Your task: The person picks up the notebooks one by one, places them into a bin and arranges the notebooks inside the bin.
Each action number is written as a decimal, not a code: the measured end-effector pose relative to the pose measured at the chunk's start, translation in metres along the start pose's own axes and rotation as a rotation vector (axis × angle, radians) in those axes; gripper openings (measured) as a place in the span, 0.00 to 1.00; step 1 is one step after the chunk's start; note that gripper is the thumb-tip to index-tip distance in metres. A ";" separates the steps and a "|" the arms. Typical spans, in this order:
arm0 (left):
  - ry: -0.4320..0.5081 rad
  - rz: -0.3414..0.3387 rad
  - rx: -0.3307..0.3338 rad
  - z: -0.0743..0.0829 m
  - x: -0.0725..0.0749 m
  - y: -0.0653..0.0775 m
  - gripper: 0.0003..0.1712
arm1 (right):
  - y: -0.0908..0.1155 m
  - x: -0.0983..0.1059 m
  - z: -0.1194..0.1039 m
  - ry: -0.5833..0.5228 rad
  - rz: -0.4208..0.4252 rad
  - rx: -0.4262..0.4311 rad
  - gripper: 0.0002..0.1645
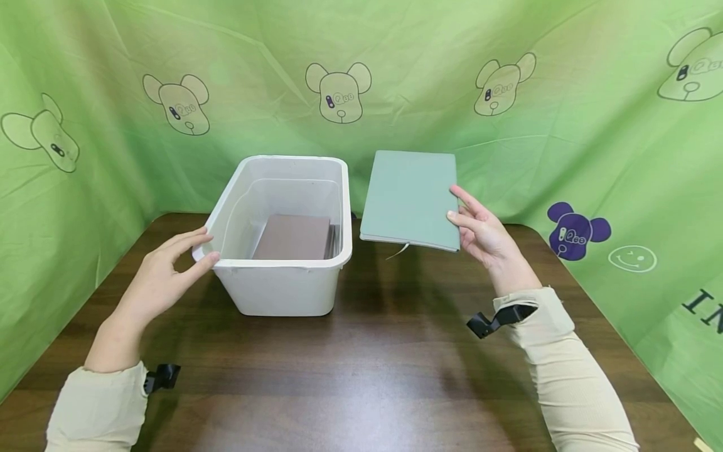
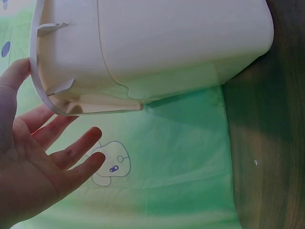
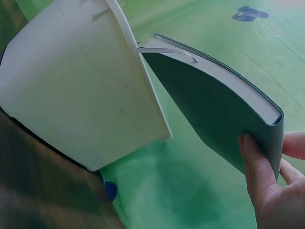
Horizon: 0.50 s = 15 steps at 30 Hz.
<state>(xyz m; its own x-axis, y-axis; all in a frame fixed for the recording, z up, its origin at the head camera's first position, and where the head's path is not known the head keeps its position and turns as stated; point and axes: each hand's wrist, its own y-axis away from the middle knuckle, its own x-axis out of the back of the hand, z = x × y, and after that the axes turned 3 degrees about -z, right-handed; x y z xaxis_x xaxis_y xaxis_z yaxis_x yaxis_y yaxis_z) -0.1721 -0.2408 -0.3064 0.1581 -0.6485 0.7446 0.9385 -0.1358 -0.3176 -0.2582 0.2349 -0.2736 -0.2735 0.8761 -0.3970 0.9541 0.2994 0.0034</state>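
Observation:
My right hand (image 1: 484, 235) pinches a pale green notebook (image 1: 412, 198) by its right edge and holds it in the air. From its lower end hangs a thin ribbon bookmark (image 3: 167, 50). Left of it, a white plastic bin (image 1: 285, 289) stands on the table, and a brown book (image 1: 294, 237) lies inside. Other thin items beside that book are too hidden to identify. At the bin's near left corner, my left hand (image 1: 160, 270) holds the rim between thumb and fingers. Two of its fingers (image 2: 78, 148) stand away from the rim in the left wrist view.
A dark brown wooden table (image 1: 361, 383) lies under the bin and both arms. Green cloth (image 1: 418, 56) printed with bear heads hangs behind and along both sides. Small black wrist cameras (image 1: 497, 319) sit on both sleeves.

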 end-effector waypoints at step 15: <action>0.001 -0.004 0.008 -0.002 0.000 0.000 0.29 | 0.003 -0.010 -0.003 -0.019 -0.014 0.006 0.44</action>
<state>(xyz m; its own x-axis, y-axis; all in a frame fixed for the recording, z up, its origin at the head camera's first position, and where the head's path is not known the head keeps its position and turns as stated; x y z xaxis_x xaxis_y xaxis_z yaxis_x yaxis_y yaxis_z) -0.1727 -0.2419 -0.3075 0.1540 -0.6488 0.7452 0.9415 -0.1324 -0.3098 -0.2534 0.2284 -0.2675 -0.2850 0.8644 -0.4143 0.9508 0.3097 -0.0078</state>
